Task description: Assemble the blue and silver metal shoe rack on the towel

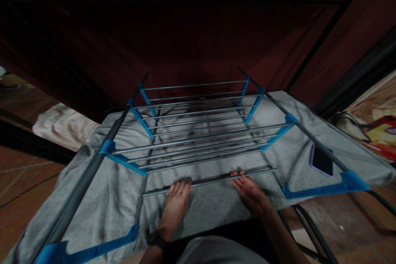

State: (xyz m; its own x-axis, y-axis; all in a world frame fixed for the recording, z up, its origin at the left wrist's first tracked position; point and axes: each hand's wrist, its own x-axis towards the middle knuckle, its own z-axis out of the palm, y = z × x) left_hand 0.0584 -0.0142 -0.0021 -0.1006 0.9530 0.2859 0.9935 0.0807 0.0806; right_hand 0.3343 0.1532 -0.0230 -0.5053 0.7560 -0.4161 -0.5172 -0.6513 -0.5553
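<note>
A loose metal rod (210,182) lies crosswise in front of me, low over a grey cloth, its two ends free of the blue brackets. My left hand (177,198) is closed over the rod left of its middle, back of the hand up. Farther right, my right hand (250,189) has its fingers curled about the same rod, palm turned partly up. Around both hands stands a part-built rack of grey tubes (89,177) and metal rods (201,139). Blue plastic brackets (126,164) join them. The nearest blue brackets, left (102,248) and right (324,189), carry no rods.
The grey cloth (216,210) covers a table-like surface. A phone (321,160) lies on it at the right, beside the rack's side tube. Dark red panels (192,41) rise behind. Black metal legs (312,231) stand at lower right, and a red and yellow package (382,134) is at far right.
</note>
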